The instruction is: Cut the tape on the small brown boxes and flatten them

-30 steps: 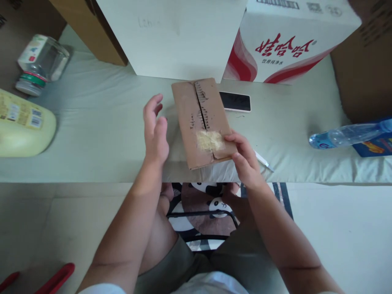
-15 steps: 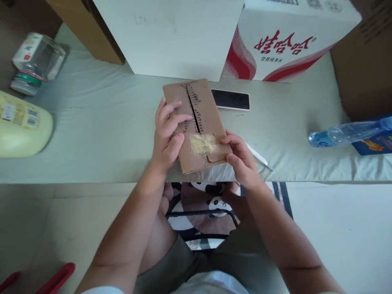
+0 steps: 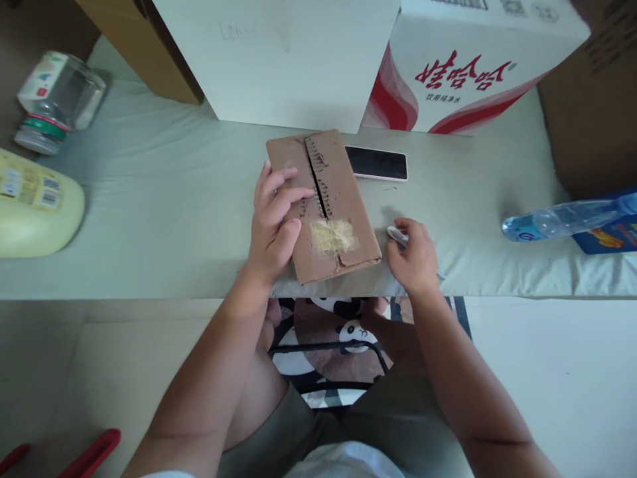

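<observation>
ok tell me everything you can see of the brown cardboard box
The brown cardboard box is oblong and scuffed, lying slantwise on the pale cloth, its far end angled leftward. A dark slit runs along its top, flanked by short dark marks; a rough, pale yellow patch sits toward its near end. The left grip rests on its top's left part; the right grip does not touch it.
</observation>
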